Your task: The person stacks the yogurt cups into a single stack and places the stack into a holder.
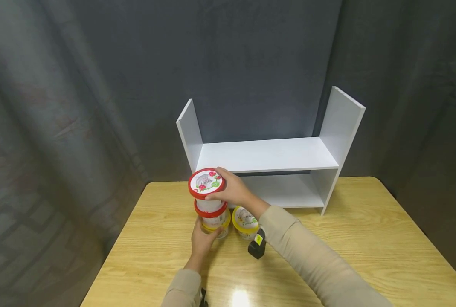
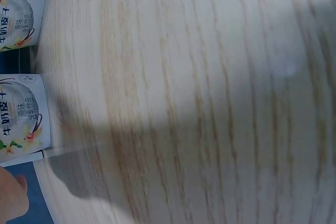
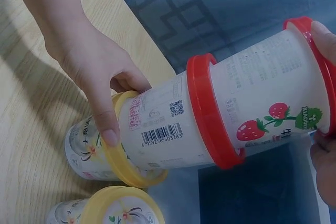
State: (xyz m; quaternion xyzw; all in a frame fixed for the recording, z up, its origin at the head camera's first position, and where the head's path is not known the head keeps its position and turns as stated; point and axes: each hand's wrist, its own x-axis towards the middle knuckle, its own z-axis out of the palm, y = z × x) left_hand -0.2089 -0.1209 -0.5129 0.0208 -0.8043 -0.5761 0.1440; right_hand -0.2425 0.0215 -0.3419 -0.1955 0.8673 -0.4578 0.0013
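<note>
Nearest me, the beige sleeves (image 1: 308, 251) reach over the wood-grain counter (image 1: 147, 238) from its front edge. My left hand (image 1: 202, 243) is low on the stack, its thumb and fingers spread only as wide as the yellow lid they curve round, so I take it to be steadying the bottom cup (image 3: 84, 153). On that cup sits the middle cup (image 3: 163, 124), red-lidded, its barcode showing in the right wrist view. My right hand (image 1: 233, 187) is partly opened around the rim of the top cup (image 3: 262, 87), gripping its red lid between thumb and fingers.

By my reading, the column is three high and nearly complete: the lower two are stacked, and the top cup's base meets the middle lid, though I can't tell whether it is fully seated, and it is not yet released. A second yellow-lidded cup (image 1: 247, 219) stands just beside the stack on the counter, with nothing on it.

The top cup points lid-up, strawberry print toward the right wrist camera; its long axis is near vertical, roughly in line with the cups below.

Behind stands the white shelf (image 1: 266, 155), the stack before its left end, and beyond it the dark curtain (image 1: 251, 72).
</note>
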